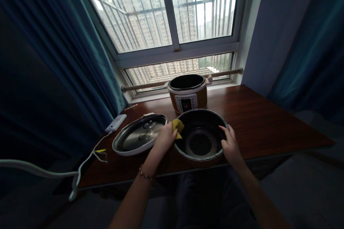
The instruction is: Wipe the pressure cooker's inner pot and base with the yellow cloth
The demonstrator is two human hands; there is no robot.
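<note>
A dark inner pot (200,141) with a speckled rim is tilted toward me at the table's front edge, its inside showing. My right hand (230,145) grips its right rim, thumb and fingers on either side of the wall. At the left rim, my left hand (167,136) is closed on a yellow cloth (177,127); whether those fingers also grip the rim is hard to see. Behind the pot stands an electric pressure cooker (188,94), brown and white, its top uncovered. Left of my left hand lies the cooker's lid (139,134), shiny inner side up.
The wooden table (255,121) stretches to the right beneath a barred window. A white power strip (116,123) sits at the left edge, and its white cable (80,171) hangs off that side. Blue curtains (67,43) frame both sides.
</note>
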